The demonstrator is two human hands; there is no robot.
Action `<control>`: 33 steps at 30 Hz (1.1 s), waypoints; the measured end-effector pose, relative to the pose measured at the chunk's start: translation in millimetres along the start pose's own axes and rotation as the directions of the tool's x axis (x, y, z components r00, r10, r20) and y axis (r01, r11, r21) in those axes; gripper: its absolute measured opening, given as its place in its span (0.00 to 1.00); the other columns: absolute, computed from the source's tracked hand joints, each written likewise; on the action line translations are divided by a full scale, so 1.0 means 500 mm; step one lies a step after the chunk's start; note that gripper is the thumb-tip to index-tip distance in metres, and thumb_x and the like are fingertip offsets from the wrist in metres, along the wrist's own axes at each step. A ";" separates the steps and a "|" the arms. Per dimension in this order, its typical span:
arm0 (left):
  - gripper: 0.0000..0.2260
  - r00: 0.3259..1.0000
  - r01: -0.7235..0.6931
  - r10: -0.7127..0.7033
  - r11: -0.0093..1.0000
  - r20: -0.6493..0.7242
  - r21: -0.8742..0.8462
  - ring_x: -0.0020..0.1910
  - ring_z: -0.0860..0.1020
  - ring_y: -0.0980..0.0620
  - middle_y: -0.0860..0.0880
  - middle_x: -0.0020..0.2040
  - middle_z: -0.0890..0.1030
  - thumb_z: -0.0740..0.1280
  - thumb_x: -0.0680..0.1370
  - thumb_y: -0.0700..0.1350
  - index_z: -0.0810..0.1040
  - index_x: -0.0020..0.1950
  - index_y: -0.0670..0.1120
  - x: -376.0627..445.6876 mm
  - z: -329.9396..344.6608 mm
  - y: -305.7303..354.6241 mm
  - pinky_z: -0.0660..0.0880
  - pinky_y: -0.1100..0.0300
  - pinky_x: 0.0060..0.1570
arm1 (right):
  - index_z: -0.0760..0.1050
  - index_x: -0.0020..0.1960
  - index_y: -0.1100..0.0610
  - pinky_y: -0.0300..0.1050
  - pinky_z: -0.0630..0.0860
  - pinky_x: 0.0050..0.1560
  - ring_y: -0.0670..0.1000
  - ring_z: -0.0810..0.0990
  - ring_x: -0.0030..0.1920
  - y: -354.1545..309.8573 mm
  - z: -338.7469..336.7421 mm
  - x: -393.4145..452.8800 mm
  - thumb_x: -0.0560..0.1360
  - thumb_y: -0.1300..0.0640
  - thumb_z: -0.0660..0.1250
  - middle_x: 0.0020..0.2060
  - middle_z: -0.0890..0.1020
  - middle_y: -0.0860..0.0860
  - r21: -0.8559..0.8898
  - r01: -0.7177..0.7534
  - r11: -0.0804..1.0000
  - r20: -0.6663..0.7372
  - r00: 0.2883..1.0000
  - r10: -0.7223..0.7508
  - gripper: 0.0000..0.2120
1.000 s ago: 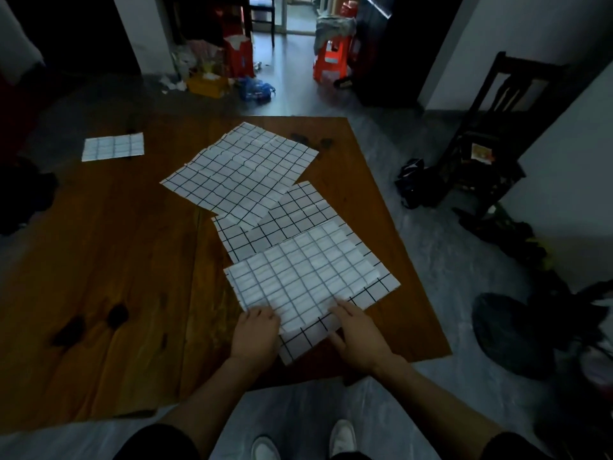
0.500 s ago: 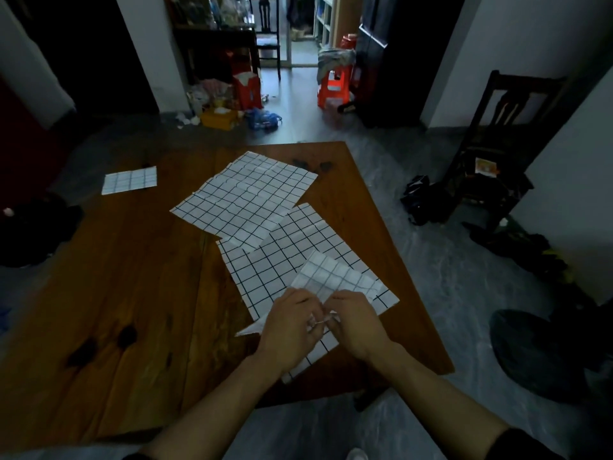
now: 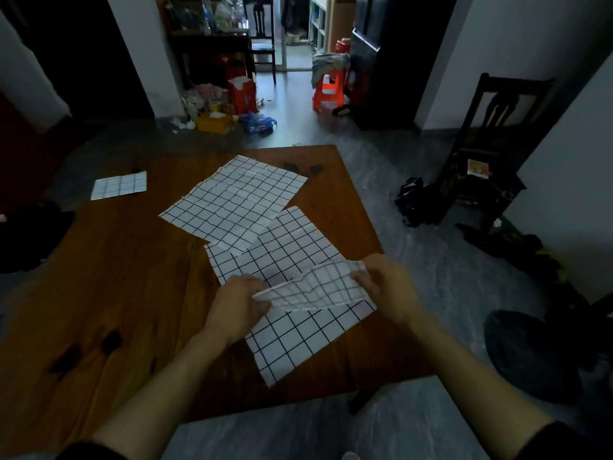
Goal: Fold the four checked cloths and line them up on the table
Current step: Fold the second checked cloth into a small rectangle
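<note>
The nearest checked cloth (image 3: pixel 308 340) lies at the near right corner of the wooden table (image 3: pixel 109 293), and its far edge is lifted and doubled back toward the person as a raised, wavy flap stretched between the two hands. The left hand (image 3: pixel 237 307) pinches the flap's left end, with the thumb and curled fingers closed on the fabric; the back of the hand faces up and the forearm runs in from the lower left. The right hand (image 3: pixel 386 287) pinches the flap's right end, fingers curled over the cloth's edge, a little higher and farther from the person than the left, with its forearm coming in from the lower right. The rest of this cloth lies flat on the table below the hands. Just beyond it a second cloth (image 3: pixel 282 247) lies spread flat, its far corner tucked under a third cloth (image 3: pixel 235 204), also spread open, toward the table's far edge. A small folded cloth (image 3: pixel 119 184) sits well apart at the far left.
</note>
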State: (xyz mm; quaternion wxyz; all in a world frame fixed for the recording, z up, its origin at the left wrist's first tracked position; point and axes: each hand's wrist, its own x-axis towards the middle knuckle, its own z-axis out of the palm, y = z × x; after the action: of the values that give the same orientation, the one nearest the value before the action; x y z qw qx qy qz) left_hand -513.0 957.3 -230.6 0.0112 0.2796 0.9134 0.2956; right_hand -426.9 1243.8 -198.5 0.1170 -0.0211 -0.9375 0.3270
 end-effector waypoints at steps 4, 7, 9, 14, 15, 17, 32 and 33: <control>0.06 0.993 0.020 -0.050 0.965 -0.109 -0.260 0.46 0.79 0.58 0.53 0.46 0.82 0.75 0.72 0.39 0.83 0.47 0.48 0.017 -0.048 0.039 0.77 0.61 0.46 | 0.80 0.48 0.57 0.49 0.81 0.48 0.48 0.81 0.46 0.011 -0.034 0.011 0.76 0.48 0.63 0.45 0.82 0.49 0.217 -0.062 0.974 -0.062 0.995 0.077 0.13; 0.08 0.987 0.053 -0.105 0.928 -0.123 -0.368 0.48 0.80 0.58 0.55 0.48 0.83 0.74 0.73 0.39 0.83 0.49 0.50 0.027 -0.079 0.073 0.79 0.61 0.48 | 0.79 0.49 0.58 0.53 0.82 0.48 0.48 0.83 0.47 0.027 -0.048 0.011 0.76 0.49 0.65 0.46 0.83 0.50 0.339 -0.081 0.937 -0.053 0.993 0.105 0.12; 0.09 0.988 0.068 -0.116 0.918 -0.101 -0.390 0.51 0.81 0.58 0.55 0.51 0.83 0.72 0.74 0.39 0.82 0.52 0.50 0.029 -0.094 0.097 0.80 0.60 0.50 | 0.80 0.50 0.57 0.51 0.82 0.49 0.47 0.83 0.46 0.031 -0.063 0.006 0.77 0.53 0.65 0.46 0.83 0.50 0.385 -0.074 0.920 -0.034 0.995 0.095 0.09; 0.08 0.985 0.123 -0.162 0.898 -0.057 -0.422 0.51 0.82 0.48 0.48 0.51 0.83 0.70 0.76 0.43 0.81 0.54 0.46 0.020 -0.096 0.135 0.82 0.46 0.49 | 0.81 0.52 0.59 0.33 0.79 0.46 0.42 0.83 0.47 0.041 -0.107 -0.002 0.77 0.60 0.67 0.47 0.84 0.49 0.479 -0.002 0.878 -0.050 0.998 0.029 0.06; 0.07 0.982 0.128 -0.176 0.884 -0.067 -0.449 0.50 0.83 0.47 0.47 0.50 0.84 0.70 0.76 0.41 0.81 0.54 0.45 0.020 -0.095 0.145 0.82 0.46 0.48 | 0.81 0.53 0.58 0.34 0.79 0.47 0.42 0.83 0.48 0.041 -0.116 0.003 0.77 0.61 0.67 0.48 0.85 0.48 0.504 0.010 0.864 -0.063 0.998 0.025 0.07; 0.08 0.982 0.122 -0.180 0.839 -0.060 -0.531 0.50 0.84 0.50 0.49 0.51 0.85 0.68 0.77 0.36 0.80 0.54 0.44 0.018 -0.094 0.170 0.82 0.54 0.46 | 0.81 0.53 0.55 0.38 0.81 0.47 0.45 0.84 0.47 0.043 -0.128 0.013 0.77 0.61 0.68 0.46 0.85 0.49 0.566 0.008 0.824 -0.086 0.995 0.049 0.07; 0.07 0.939 0.251 -0.344 0.720 -0.019 -0.647 0.49 0.83 0.51 0.49 0.50 0.85 0.69 0.77 0.37 0.82 0.53 0.45 0.191 0.016 0.044 0.81 0.57 0.46 | 0.80 0.45 0.58 0.42 0.81 0.40 0.50 0.83 0.42 0.133 -0.026 0.201 0.77 0.59 0.68 0.40 0.83 0.52 0.444 -0.187 0.876 0.055 0.982 0.181 0.03; 0.07 0.935 0.265 -0.355 0.712 -0.007 -0.651 0.49 0.83 0.51 0.49 0.49 0.85 0.69 0.77 0.36 0.82 0.53 0.45 0.202 0.030 0.030 0.81 0.57 0.46 | 0.80 0.46 0.59 0.42 0.81 0.41 0.51 0.83 0.43 0.138 -0.014 0.205 0.77 0.60 0.68 0.41 0.84 0.53 0.442 -0.203 0.874 0.052 0.978 0.200 0.03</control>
State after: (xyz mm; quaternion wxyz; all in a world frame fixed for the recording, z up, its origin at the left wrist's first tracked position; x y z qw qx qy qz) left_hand -587.5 1027.7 -220.2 0.0951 0.0813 0.7899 0.6003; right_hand -527.3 1314.4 -214.8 0.0816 -0.0905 -0.8310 0.5428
